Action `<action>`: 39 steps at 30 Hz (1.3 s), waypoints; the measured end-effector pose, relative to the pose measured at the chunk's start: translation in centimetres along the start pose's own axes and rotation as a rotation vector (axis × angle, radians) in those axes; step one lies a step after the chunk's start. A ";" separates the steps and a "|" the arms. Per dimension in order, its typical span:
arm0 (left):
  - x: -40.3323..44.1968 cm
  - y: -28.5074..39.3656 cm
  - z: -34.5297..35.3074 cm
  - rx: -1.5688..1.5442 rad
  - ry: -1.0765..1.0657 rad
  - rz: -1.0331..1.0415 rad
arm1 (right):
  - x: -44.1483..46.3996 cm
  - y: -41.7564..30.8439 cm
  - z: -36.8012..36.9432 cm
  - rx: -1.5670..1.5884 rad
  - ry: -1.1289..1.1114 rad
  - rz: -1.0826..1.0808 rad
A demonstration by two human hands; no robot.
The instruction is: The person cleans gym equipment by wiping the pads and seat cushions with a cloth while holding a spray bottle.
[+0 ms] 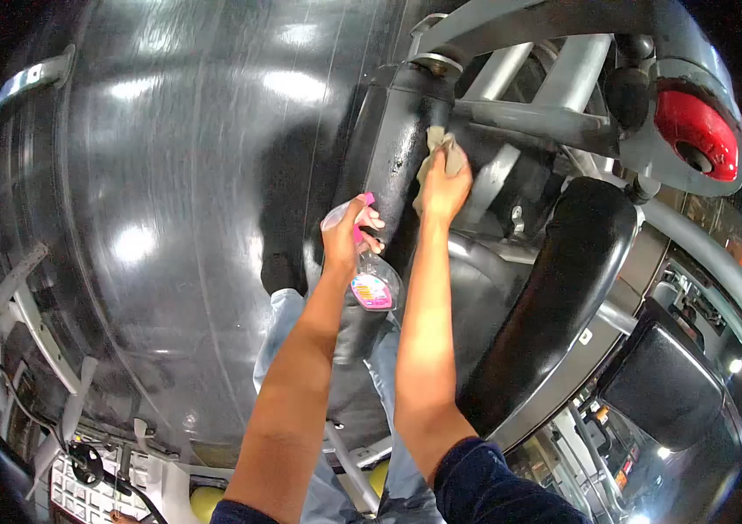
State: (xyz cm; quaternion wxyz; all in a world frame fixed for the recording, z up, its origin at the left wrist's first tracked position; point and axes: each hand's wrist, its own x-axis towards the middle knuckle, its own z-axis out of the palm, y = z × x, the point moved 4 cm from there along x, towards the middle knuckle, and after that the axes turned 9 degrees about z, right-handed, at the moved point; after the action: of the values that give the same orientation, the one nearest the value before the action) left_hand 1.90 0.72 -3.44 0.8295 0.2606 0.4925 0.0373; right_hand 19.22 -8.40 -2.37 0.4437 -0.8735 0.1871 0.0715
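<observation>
Pink-topped spray bottle (374, 291), nozzle (369, 199) forward, long axis slanting base-right, sits in the left hand (342, 232), fingers curled; the right hand (446, 194) clasps a cloth (453, 155), fingers closed.

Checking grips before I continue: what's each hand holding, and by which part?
Left hand: spray bottle, by its trigger end. Right hand: cloth, by its bunched folds.

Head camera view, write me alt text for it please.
A person's right hand holds a beige cloth at a black cylinder's edge, beside grey metal tubing. The left hand grips a clear spray bottle with a pink nozzle.
</observation>
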 end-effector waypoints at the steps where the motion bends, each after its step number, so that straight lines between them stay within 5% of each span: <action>1: 0.1 -0.2 -0.3 0.014 -0.013 -0.022 | 0.8 -1.4 0.6 -0.056 0.045 -0.044; 5: 0.3 -0.4 -1.2 0.027 0.013 -0.068 | 3.7 -5.5 2.5 -0.263 0.146 -0.002; 8: 0.9 -0.6 -0.8 -0.007 -0.001 -0.073 | 2.7 -5.1 1.6 -0.214 0.173 -0.139; 15: 0.9 -0.6 -0.6 -0.008 -0.005 -0.088 | -4.1 -2.0 -1.7 -0.162 0.059 -0.079; 21: 1.0 -0.9 -0.7 -0.015 -0.017 -0.077 | 0.3 -6.6 1.1 -0.320 0.118 -0.357; 25: 0.6 -0.9 -0.5 -0.020 -0.007 -0.092 | 0.4 -9.0 2.4 -0.436 0.182 -0.328; 32: 0.3 -0.6 -0.8 -0.057 -0.017 -0.054 | -6.5 -5.7 -1.1 -0.525 0.040 -0.207; 39: -0.1 -0.6 -0.8 -0.143 -0.062 -0.041 | -3.9 -8.2 1.4 -0.721 -0.004 -0.384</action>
State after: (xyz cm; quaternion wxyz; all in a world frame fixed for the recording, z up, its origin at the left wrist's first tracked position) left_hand 1.06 0.51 -3.93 0.8613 0.1916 0.4681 0.0471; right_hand 18.89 -1.81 4.09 0.1149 -0.9920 -0.0171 0.0499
